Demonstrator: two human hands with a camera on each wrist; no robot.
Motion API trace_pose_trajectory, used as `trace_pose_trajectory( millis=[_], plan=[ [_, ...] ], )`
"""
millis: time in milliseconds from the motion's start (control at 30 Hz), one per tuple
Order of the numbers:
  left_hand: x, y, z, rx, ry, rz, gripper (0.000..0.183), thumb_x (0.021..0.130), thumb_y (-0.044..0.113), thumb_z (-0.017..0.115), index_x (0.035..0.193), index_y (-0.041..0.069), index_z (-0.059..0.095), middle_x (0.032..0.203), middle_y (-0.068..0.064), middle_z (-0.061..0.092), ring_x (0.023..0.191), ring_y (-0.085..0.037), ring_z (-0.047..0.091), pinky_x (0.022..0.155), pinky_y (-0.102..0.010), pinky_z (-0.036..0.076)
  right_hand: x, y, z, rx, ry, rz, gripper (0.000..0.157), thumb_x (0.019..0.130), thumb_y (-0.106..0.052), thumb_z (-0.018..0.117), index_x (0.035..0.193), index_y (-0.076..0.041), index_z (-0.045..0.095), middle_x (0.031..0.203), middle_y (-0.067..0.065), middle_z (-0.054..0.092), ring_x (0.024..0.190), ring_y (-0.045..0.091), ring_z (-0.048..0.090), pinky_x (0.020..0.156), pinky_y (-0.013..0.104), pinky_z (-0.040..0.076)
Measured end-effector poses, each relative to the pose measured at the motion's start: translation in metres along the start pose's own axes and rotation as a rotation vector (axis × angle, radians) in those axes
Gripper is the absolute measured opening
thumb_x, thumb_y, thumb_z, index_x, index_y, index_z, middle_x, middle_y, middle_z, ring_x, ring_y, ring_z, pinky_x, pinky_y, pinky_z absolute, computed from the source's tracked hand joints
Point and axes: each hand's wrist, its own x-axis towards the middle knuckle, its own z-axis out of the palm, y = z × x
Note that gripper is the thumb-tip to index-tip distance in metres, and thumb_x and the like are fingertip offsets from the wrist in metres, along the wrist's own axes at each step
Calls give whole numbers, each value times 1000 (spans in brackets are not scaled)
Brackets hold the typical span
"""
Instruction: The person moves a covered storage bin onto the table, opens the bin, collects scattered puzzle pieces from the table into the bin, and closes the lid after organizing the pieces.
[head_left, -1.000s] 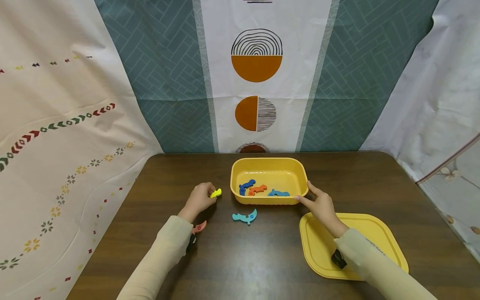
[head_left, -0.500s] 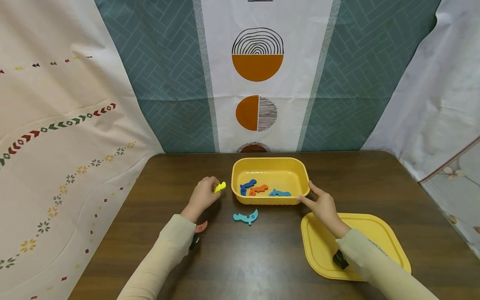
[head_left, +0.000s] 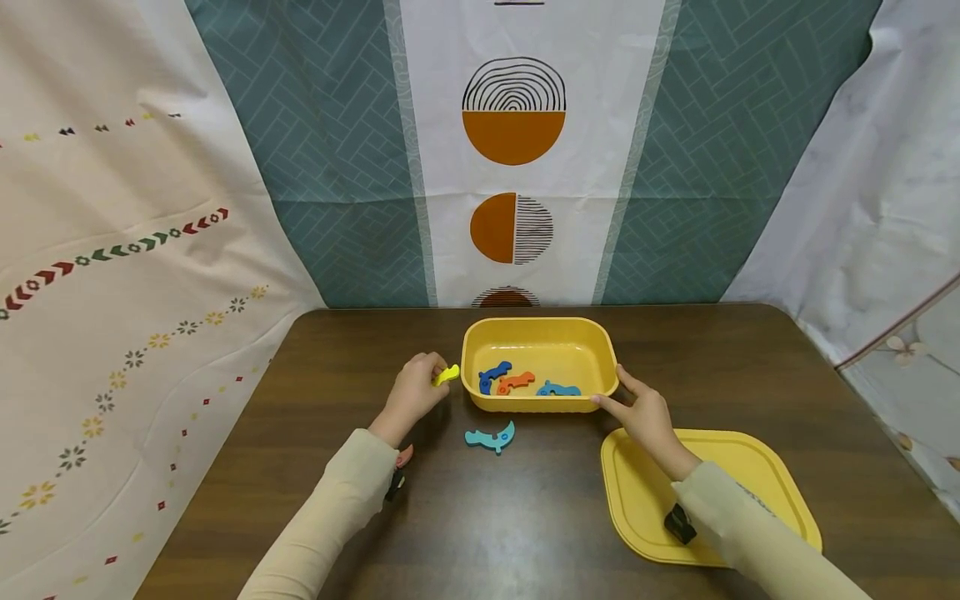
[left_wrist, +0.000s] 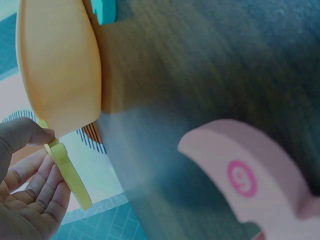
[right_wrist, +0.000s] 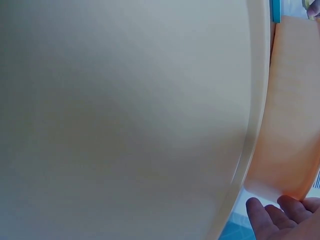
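Note:
A small flat yellow toy piece (head_left: 447, 375) is pinched between the thumb and fingers of my left hand (head_left: 414, 392), close to the left end of a yellow plastic box (head_left: 540, 405). The left wrist view shows this piece (left_wrist: 72, 175) hanging slanted below the thumb. My right hand (head_left: 647, 417) holds the box's front right corner, thumb at the front rim and fingers along the end wall. Inside lie a dark blue piece (head_left: 486, 380), an orange piece (head_left: 515, 382) and a light blue piece (head_left: 558, 389).
In front of the box lies a teal curved piece (head_left: 491, 438). A pink curved piece (left_wrist: 245, 165) with a circled number is partly hidden by the left sleeve in the head view. Under the right forearm is a yellow lid (head_left: 750, 475). Patterned cloth (head_left: 345, 208) hangs behind the table.
My left hand has lifted the yellow piece and carried it to the right, up to the box's left end. My right hand has stayed at the box's corner.

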Motion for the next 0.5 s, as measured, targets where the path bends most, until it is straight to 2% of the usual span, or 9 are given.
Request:
trace_pose_trajectory(
  millis=[100,300,500],
  plan=[
    [0,0,2,2,4,4,25,74,2,73,97,-1,64,88,-13,58,77,-22,53,77,-37,53,0,0,0,3,-3,5,81,85,-37,69,146,-1,30,149,17,30,132,37,38,45,22,32],
    [1,3,1,7,62,37,23,73,2,71,95,-2,64,86,-12,57,75,-22,52,73,-36,52,0,0,-1,-5,-1,11,81,85,-39,68,146,-2,30,150,16,30,131,37,40,43,22,30],
    [4,8,1,-17,77,37,23,75,2,71,97,-1,64,89,-12,58,78,-22,53,76,-36,53,-1,1,1,0,1,12,81,85,-39,68,146,-2,30,150,17,30,125,37,48,43,22,30]
  ],
)
